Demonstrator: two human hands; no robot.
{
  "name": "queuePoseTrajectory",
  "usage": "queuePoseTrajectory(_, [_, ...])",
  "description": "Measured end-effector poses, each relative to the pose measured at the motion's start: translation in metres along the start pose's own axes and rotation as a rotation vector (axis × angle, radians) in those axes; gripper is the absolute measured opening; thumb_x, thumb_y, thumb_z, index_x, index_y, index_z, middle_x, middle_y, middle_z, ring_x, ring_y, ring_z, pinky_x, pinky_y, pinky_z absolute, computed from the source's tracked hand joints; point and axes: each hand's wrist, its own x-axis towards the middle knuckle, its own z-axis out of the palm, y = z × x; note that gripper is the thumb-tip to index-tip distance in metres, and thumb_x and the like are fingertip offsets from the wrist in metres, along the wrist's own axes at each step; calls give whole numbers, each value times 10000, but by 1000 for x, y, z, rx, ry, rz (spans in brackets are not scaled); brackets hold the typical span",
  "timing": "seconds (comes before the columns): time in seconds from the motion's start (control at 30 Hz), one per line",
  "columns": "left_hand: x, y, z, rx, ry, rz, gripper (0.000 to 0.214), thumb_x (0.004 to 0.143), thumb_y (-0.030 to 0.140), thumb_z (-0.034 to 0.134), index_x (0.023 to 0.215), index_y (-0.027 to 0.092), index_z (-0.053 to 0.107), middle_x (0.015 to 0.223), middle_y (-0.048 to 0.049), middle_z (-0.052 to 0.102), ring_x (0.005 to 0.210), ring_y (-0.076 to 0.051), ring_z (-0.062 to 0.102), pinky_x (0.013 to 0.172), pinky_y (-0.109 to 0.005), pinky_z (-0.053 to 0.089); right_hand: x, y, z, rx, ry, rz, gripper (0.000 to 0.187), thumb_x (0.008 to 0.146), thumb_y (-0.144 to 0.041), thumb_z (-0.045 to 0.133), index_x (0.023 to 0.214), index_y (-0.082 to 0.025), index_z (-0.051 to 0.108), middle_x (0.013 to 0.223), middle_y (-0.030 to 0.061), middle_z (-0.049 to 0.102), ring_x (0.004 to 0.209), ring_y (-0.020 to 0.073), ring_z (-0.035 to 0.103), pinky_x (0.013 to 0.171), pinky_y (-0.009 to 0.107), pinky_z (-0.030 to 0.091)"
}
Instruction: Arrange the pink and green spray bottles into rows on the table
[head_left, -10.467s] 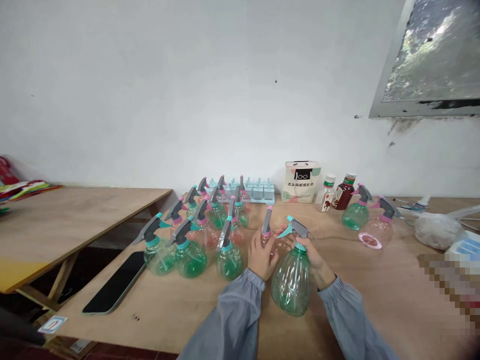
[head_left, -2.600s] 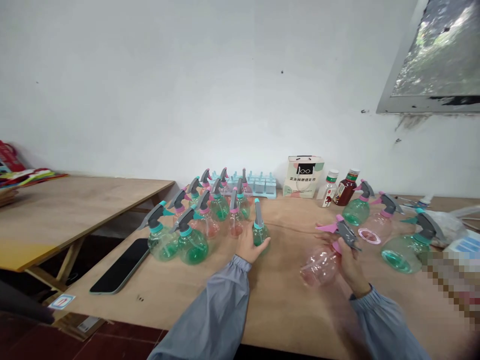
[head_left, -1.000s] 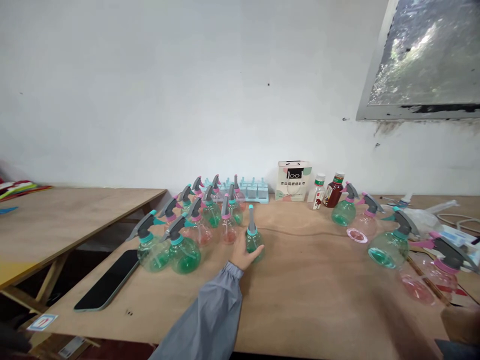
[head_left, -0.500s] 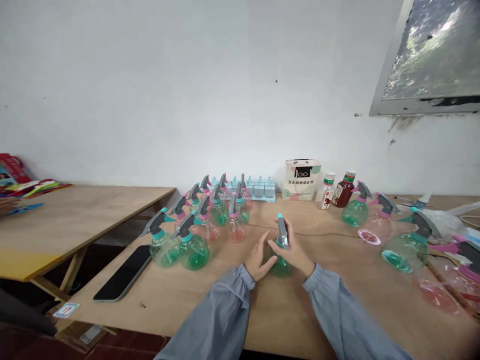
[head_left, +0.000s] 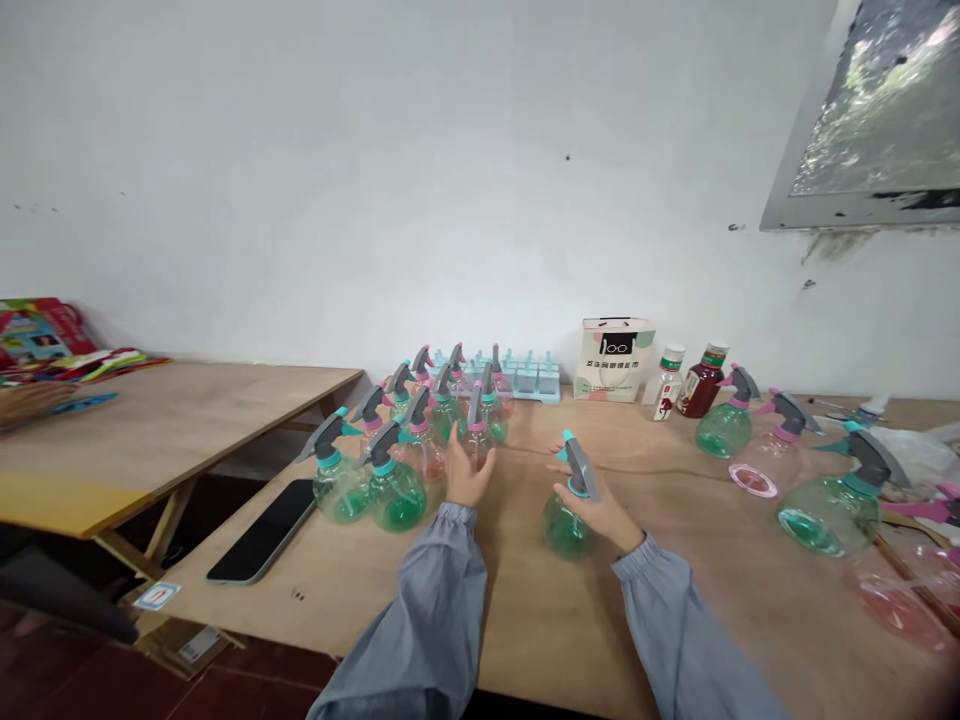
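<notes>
A green spray bottle [head_left: 568, 530] with a grey trigger head and turquoise nozzle is in front of me, tilted a little. My right hand [head_left: 606, 510] wraps its neck from the right, thumb in front and fingers behind. My left hand [head_left: 469, 472] reaches out with thumb and fingers apart, close to a pink spray bottle [head_left: 477, 425] at the near right of a group. Whether it touches that bottle I cannot tell. Beside it stand a green spray bottle [head_left: 397, 498] and several more in green and pink.
A black phone [head_left: 262, 533] lies at the left. Behind the bottles are a light-blue popsicle mould [head_left: 538, 382], a paper bag [head_left: 613, 360] and two sauce bottles [head_left: 700, 382]. More spray bottles [head_left: 829, 515] line the right. Another person's hand [head_left: 34, 402] rests on the neighbouring table.
My left hand has left the green spray bottle and moved left and forward to the group. My right hand stays at the bottle's neck, and its head now leans more.
</notes>
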Motion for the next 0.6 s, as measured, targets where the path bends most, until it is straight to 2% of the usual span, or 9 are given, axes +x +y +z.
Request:
queuePoseTrajectory(0.17, [0,-9,10,1,57,38,714,841,384,607,1457,164,322,1470,-199,430,1447,-322,359,1206,-538,251,-2,-10,5,35,12,60,652,799,-428,703,1415,-344,507,1209,81,686,1079,269,705,945,460,562])
queuePoseTrajectory(0.3, [1,-9,11,24,29,-9,697,822,392,629,1423,174,353,1422,-201,473,1377,-334,437,1164,-560,290,-3,-15,5,79,20,57,634,792,-440,723,1391,-351,534,1104,55,716,1124,265,683,1006,487,530])
queuePoseTrajectory(0.47, [-10,7,8,190,-18,-41,663,766,461,699,1338,218,469,1269,-146,564,1229,-357,523,1096,-609,308,-8,-17,1,51,18,32,626,822,-434,694,1416,-372,505,1166,58,701,1091,261,695,971,473,546])
queuePoseTrajectory(0.6, [-24,23,8,265,-71,-6,659,670,474,769,1237,221,550,1137,-112,554,1127,-345,552,1004,-558,404,-9,-15,1,7,34,21,480,831,-399,682,1302,-354,605,1198,57,695,953,225,716,936,449,555])
